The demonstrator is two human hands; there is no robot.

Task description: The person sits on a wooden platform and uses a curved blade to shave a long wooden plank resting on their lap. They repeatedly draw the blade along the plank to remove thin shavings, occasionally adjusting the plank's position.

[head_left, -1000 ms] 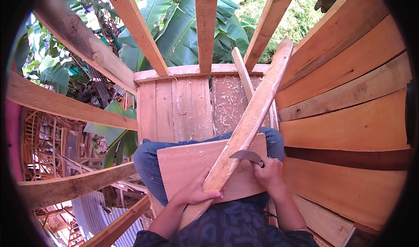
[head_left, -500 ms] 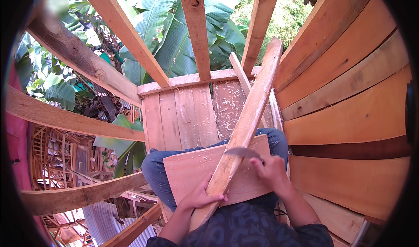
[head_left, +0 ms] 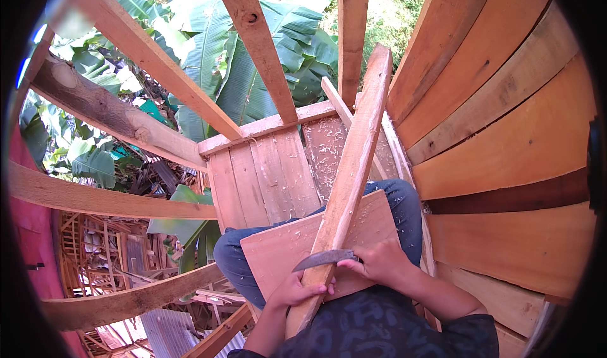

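Observation:
A long wooden beam slants from my body up and away to the far right, over a flat board that lies on my lap. My left hand is wrapped round the beam's near part. In my right hand is a curved-bladed knife, its handle hidden by my fingers. The dark blade lies across the beam just beyond my left hand, its tip pointing left. Wood shavings are scattered on the board.
A plank floor with shavings lies ahead. A thin stick leans behind the beam. Wide planks form a wall on my right. Slanting posts stand ahead and left, with large green leaves and corrugated sheets beyond.
My right hand has drawn the knife along the beam toward my body, close to my left hand. The left hand keeps its hold on the beam. The whole view has tilted slightly.

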